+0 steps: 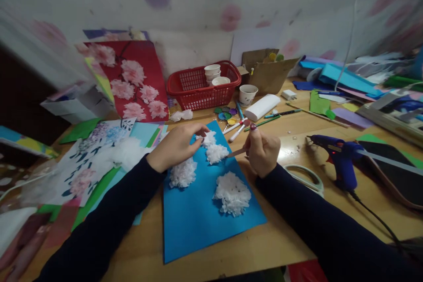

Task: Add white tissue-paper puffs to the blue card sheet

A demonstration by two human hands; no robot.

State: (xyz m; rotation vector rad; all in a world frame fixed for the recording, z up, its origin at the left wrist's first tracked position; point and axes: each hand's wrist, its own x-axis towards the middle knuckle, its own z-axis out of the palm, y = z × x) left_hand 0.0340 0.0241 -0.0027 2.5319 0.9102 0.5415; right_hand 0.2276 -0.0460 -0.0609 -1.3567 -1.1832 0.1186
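Note:
A blue sheet lies on the wooden table with several white crumpled-paper flowers on it, one of them at its lower right. My left hand rests over the sheet's upper left, its fingers apart and curved at the topmost flower. In my right hand, closed in a grip, is a thin brush-like stick; its tip points left and meets the sheet beside the upper middle flower. Another white flower sits below my left hand.
Behind stand a red basket with paper cups, a paper cup and a red flower picture. Pens and paint pots lie beyond the sheet. Scissors and a blue glue gun are at right; papers cover the left.

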